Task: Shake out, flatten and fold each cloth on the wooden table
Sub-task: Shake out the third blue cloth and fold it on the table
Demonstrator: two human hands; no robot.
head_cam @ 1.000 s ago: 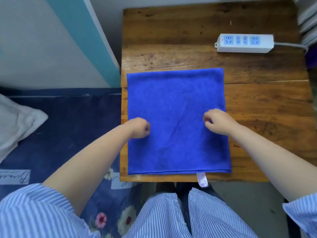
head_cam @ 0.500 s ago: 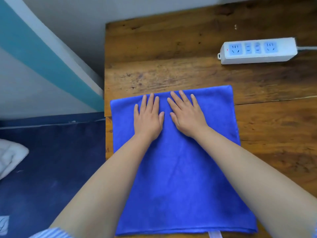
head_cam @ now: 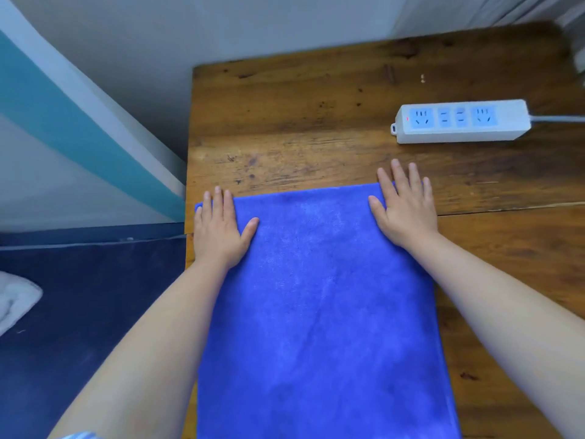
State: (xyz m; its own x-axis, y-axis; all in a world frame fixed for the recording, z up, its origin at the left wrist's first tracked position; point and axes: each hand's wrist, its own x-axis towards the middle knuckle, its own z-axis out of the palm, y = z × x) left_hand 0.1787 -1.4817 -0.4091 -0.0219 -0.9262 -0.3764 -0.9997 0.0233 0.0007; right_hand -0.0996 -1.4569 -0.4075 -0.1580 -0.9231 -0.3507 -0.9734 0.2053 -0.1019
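A blue cloth (head_cam: pixel 319 312) lies spread flat on the wooden table (head_cam: pixel 300 122), reaching from mid-table down past the bottom of the frame. My left hand (head_cam: pixel 220 231) presses flat on its far left corner, fingers straight and together. My right hand (head_cam: pixel 403 207) presses flat on its far right corner, its fingertips reaching past the cloth's far edge onto the wood. Both forearms run along the cloth's sides.
A white power strip (head_cam: pixel 460 121) with its grey cable lies on the table at the far right. Left of the table is a dark blue bed cover (head_cam: pixel 88 299) with a white cloth (head_cam: pixel 14 301) at the frame's left edge. A wall stands behind.
My hands have slid apart from the middle of the cloth's far edge out to its two far corners, still flat. A second ago they were loosely curled at mid-cloth.
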